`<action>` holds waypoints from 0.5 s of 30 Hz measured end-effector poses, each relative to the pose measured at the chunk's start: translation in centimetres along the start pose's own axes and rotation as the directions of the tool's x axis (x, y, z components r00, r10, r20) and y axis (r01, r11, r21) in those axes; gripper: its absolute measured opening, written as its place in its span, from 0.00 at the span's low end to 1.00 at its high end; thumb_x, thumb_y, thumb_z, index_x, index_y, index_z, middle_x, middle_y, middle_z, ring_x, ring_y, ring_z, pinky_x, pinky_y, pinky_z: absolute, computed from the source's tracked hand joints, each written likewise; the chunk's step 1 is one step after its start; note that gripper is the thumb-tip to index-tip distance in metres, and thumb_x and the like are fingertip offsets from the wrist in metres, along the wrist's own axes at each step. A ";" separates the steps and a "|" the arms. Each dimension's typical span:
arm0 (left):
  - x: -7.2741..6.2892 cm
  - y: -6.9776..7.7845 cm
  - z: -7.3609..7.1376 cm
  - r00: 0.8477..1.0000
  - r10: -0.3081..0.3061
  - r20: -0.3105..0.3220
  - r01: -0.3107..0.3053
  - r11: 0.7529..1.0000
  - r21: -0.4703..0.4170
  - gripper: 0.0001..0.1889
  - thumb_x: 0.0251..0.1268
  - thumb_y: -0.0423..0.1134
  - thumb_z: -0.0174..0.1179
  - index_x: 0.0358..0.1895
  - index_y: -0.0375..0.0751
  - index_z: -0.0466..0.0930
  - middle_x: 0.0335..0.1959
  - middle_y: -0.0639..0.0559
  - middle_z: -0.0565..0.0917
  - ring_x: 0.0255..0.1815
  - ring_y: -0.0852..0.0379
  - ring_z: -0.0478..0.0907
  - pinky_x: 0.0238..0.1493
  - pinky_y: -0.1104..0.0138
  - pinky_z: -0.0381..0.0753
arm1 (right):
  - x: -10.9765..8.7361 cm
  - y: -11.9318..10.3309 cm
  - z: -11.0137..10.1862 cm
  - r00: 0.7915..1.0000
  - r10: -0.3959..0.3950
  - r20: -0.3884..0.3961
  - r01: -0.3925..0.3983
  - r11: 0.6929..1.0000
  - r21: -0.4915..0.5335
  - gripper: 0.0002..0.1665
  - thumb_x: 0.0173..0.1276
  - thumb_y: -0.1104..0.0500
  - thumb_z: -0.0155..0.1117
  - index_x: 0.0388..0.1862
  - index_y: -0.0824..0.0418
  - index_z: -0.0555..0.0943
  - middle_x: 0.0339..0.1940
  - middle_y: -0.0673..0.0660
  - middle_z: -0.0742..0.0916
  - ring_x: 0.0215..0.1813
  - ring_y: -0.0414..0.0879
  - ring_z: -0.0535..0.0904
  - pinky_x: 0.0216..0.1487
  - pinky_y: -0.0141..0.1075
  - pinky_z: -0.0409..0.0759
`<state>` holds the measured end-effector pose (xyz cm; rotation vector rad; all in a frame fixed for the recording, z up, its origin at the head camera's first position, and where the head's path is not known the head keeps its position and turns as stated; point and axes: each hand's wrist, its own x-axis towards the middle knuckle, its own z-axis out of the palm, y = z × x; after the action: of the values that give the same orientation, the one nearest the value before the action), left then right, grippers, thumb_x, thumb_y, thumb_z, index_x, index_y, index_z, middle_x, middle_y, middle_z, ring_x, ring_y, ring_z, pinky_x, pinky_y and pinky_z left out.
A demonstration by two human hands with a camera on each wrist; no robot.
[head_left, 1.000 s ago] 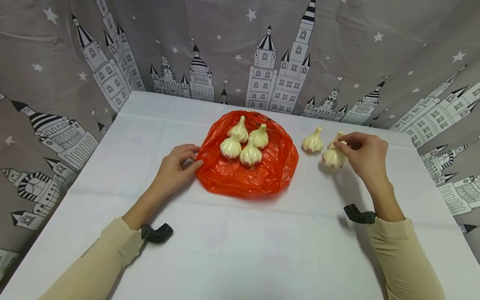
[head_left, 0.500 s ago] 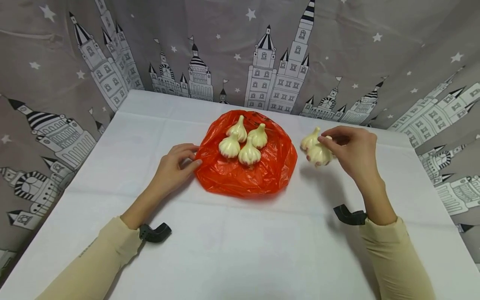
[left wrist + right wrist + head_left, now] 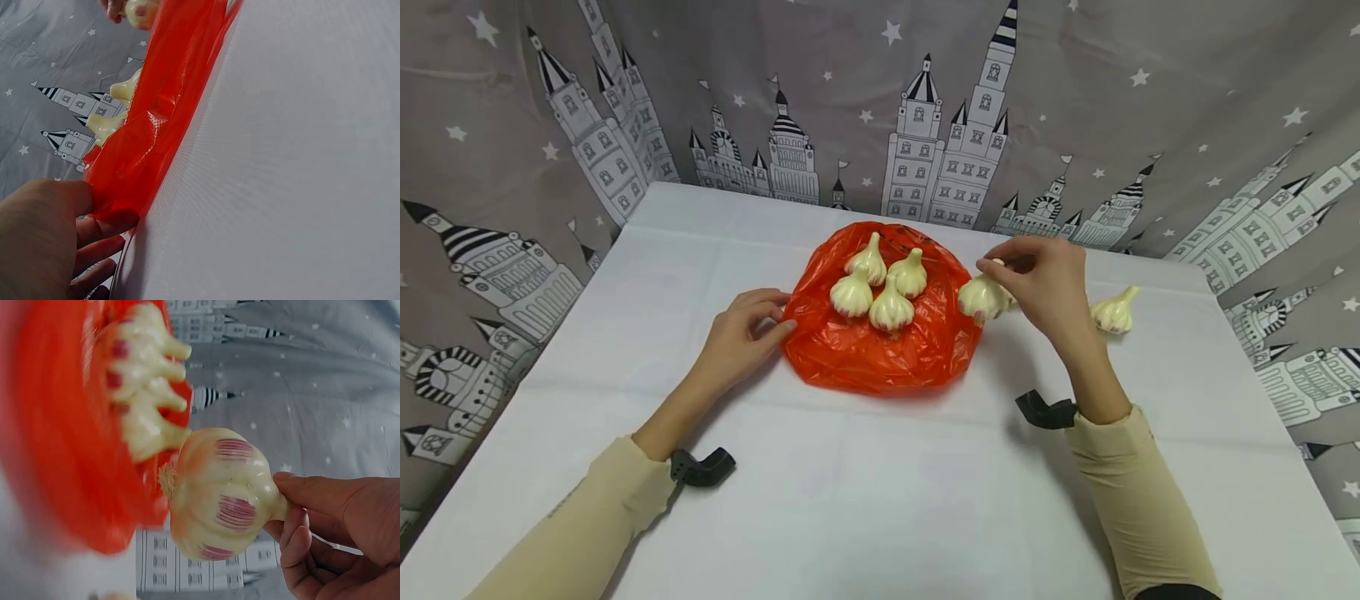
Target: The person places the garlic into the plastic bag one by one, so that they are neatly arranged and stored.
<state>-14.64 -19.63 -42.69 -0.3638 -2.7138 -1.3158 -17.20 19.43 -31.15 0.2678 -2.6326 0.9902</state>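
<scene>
My left hand (image 3: 741, 333) pinches the left edge of a red plastic bag (image 3: 880, 367); in the left wrist view its thin film (image 3: 134, 169) lies between thumb and fingers. Several garlic bulbs (image 3: 891, 311) sit grouped on the bag. At the bag's right edge, my right hand (image 3: 1047, 279) holds another garlic bulb (image 3: 982, 298) by its stem, raised above the table. The right wrist view shows this bulb (image 3: 222, 497) with purple-streaked sides and a root tuft, pinched by thumb and fingers. Behind the right hand, a further bulb is mostly hidden.
One loose garlic bulb (image 3: 1114, 312) lies on the white tablecloth (image 3: 865, 492), right of my right wrist. A grey curtain (image 3: 835, 100) printed with castles and stars hangs behind the table's far edge. A black wrist mount (image 3: 703, 468) sits on each forearm.
My right hand has carried its garlic bulb leftward from the loose bulbs to the bag's right edge. The loose bulb on the right has come into full view. The left hand keeps its grip.
</scene>
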 end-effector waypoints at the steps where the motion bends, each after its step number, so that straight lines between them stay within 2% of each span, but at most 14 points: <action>1: -0.1 -0.1 0.0 1.000 -0.004 0.002 0.004 1.000 -0.004 0.08 0.72 0.36 0.67 0.35 0.35 0.84 0.67 0.37 0.82 0.75 0.38 0.69 0.73 0.40 0.74 | 0.3 -0.4 0.5 1.000 0.003 0.014 -0.003 1.000 0.009 0.09 0.67 0.55 0.78 0.40 0.60 0.93 0.34 0.59 0.93 0.32 0.48 0.86 0.30 0.22 0.78; 8: -0.3 -0.3 0.1 1.000 0.012 -0.002 -0.012 1.000 -0.006 0.07 0.72 0.35 0.67 0.35 0.36 0.84 0.66 0.38 0.82 0.75 0.39 0.70 0.75 0.40 0.73 | 1.2 -2.1 3.1 0.998 -0.006 0.062 0.005 1.000 0.022 0.08 0.67 0.56 0.78 0.38 0.60 0.93 0.32 0.58 0.92 0.32 0.48 0.84 0.31 0.29 0.81; 15: -0.1 -0.4 0.1 1.000 0.013 -0.013 -0.013 1.000 0.005 0.07 0.71 0.35 0.68 0.35 0.37 0.84 0.66 0.39 0.83 0.75 0.40 0.70 0.74 0.41 0.73 | 1.4 -1.6 4.8 0.998 -0.024 0.062 0.023 1.000 0.011 0.08 0.67 0.57 0.78 0.38 0.61 0.93 0.31 0.58 0.92 0.31 0.47 0.85 0.32 0.31 0.82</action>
<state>-14.63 -19.84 -43.05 -0.3707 -2.6984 -1.3039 -19.17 14.93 -33.07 0.3358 -2.6743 1.0031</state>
